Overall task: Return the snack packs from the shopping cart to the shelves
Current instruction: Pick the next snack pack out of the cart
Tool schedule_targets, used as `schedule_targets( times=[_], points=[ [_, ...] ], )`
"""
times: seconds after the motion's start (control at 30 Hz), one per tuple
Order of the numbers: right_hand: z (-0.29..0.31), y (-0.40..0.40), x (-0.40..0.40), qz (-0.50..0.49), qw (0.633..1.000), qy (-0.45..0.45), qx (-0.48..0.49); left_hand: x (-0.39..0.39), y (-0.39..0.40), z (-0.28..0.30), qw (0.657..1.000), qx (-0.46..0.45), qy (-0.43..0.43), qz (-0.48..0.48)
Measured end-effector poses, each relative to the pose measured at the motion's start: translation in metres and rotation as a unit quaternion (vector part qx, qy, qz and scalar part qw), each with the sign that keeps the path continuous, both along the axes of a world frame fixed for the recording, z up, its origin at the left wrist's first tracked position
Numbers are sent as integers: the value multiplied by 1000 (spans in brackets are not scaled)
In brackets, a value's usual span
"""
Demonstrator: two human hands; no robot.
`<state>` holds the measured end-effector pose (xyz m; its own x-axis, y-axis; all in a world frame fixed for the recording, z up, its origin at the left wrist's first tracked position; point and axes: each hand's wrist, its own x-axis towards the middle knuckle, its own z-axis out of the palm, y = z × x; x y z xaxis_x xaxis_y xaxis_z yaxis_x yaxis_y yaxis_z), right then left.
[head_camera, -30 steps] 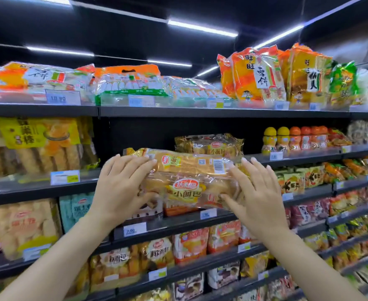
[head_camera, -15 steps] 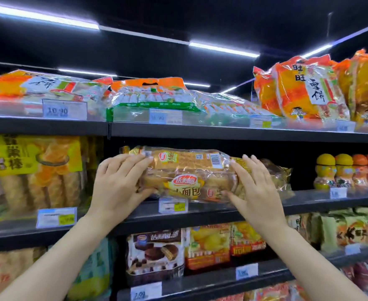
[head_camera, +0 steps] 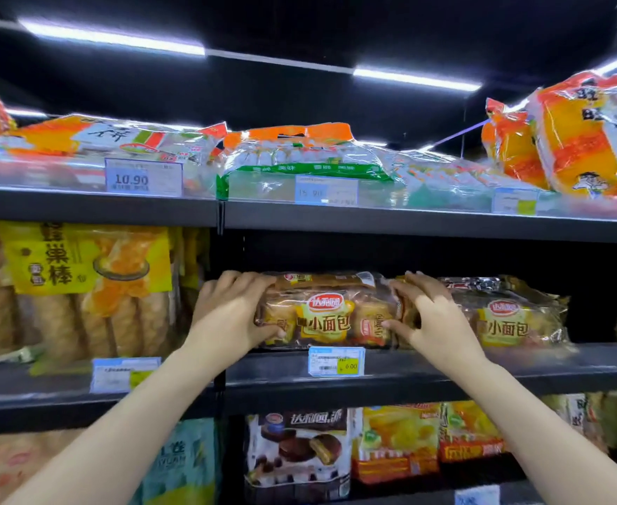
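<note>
bread pack (head_camera: 330, 311) sits on the middle shelf (head_camera: 445, 366), above the yellow price tag (head_camera: 336, 361), just beside a matching pack (head_camera: 507, 315) on its right. left hand (head_camera: 232, 315) grips the pack's left end, fingers over the top, thumb under the front. right hand (head_camera: 429, 318) grips the right end the same way. step in hand: placing, nearly done by the look of it. next move likely calls for letting go with both hands without dragging the pack forward. cart not in view.

dark gap above the bread pack (head_camera: 330, 311) under the upper shelf (head_camera: 409, 222); second bread pack (head_camera: 507, 315) touching right, yellow bags (head_camera: 88, 286) left.
</note>
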<state>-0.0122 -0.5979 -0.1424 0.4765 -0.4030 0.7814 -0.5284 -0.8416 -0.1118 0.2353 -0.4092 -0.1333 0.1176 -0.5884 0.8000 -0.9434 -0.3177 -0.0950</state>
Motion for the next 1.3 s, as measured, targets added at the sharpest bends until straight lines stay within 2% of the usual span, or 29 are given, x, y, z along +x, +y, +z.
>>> schedule_targets(
  times=[0.17, 0.37, 0.53, 0.73, 1.07, 1.3],
  points=[
    [4, -2, 1, -6, 995, 73, 68, 0, -1, 7, 990, 121, 73, 31],
    [16, -5, -1, -43, 983, 179, 27, 14, 7, 21, 970, 166, 176, -20],
    [27, 0, 12, -81, 968, 239, 1, 15, 4, 25, 969, 200, 136, 50],
    [27, -7, 34, -105, 963, 246, 25, 13, -11, 24, 970, 190, 102, 115],
    [27, -22, 45, -81, 967, 239, 35, 27, -28, 22, 969, 197, 111, 97],
    [23, -31, 21, -89, 966, 239, 50, 19, -22, 19, 969, 185, 120, 111]
  ],
)
